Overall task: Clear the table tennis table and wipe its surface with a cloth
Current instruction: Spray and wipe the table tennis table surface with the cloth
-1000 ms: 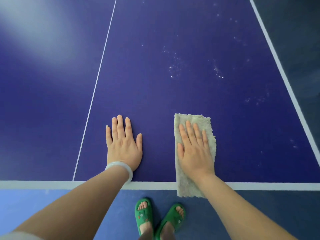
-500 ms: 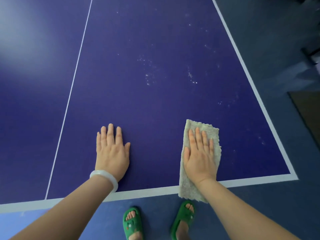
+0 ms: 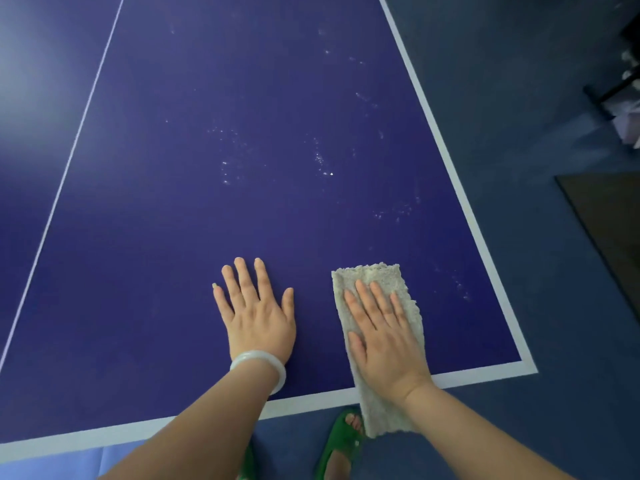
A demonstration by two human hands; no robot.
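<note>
Both hands now sit further right along the near edge than a second ago. The centre line (image 3: 86,109) has slid off toward the left of the frame, and the table's right corner (image 3: 526,367) shows at lower right. So the wipe is working along the near strip toward that corner.

No objects show on the table tennis table (image 3: 242,81), so clearing looks done for this half. The wiping is not: white specks (image 3: 322,161) dot the middle and right of the frame, above and right of the cloth, and look untouched. A few more lie near the right sideline.

The cloth (image 3: 375,277) is a grey folded strip at lower centre-right. Its far end lies flat on the table and its near end hangs off the end line, overlapping a green slipper (image 3: 341,441) in the picture.

The right hand (image 3: 384,337) lies palm down on the cloth. Its fingers are straight and close together, pointing to the upper left, and it presses rather than grasps, with nothing curled round the cloth.

The left hand (image 3: 258,317) lies flat on bare table just left of the cloth, not touching it. Its fingers are spread and it holds nothing, and it probably braces the lean. There is a white bangle (image 3: 259,367) on that wrist.

The next stroke probably needs to push up-frame into the specks.
</note>
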